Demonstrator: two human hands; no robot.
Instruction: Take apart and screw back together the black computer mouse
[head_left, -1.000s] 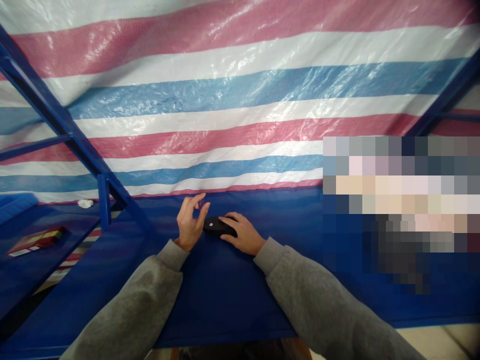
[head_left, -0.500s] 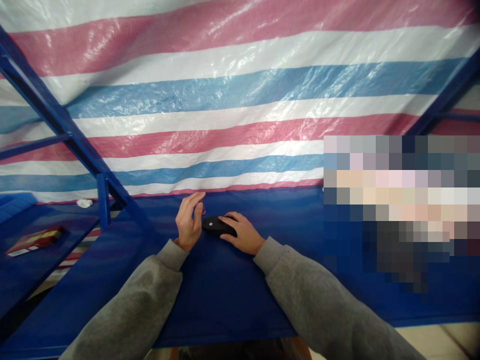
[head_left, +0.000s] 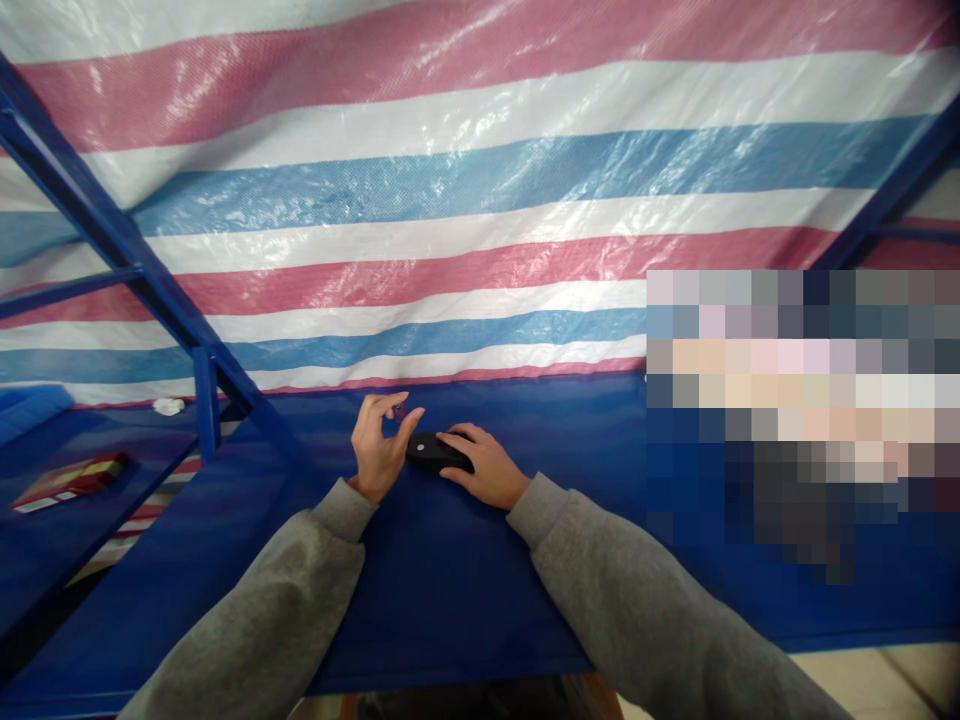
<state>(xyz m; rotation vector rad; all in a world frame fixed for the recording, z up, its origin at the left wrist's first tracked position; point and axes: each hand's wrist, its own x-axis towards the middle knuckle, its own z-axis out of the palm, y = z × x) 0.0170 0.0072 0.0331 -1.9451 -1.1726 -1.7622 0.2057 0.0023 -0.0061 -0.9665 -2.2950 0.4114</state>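
My right hand (head_left: 487, 467) rests over a black computer mouse (head_left: 427, 452). Its fingers lie along the far side and its thumb along the near side, while the mouse's left end shows a small pale spot. Just left of the mouse, my left hand (head_left: 381, 447) is raised with thumb and forefinger curved apart. Between them shows a small dark reddish-purple thing (head_left: 399, 411), too small to name; whether the fingers touch it I cannot tell. The left thumb is close to the mouse's left end.
Both hands are over a blue table (head_left: 450, 580). Behind it hangs a striped plastic sheet (head_left: 450, 200). Blue metal frame bars (head_left: 150, 265) slant at the left. Beyond them lie a red box (head_left: 71, 482), a white crumpled piece (head_left: 169, 406) and a blue bin (head_left: 30, 412). A blurred-out area covers the right.
My left thumb and forefinger have moved apart, and the small reddish-purple thing shows between them slightly higher and further left. The right hand and mouse look unchanged.
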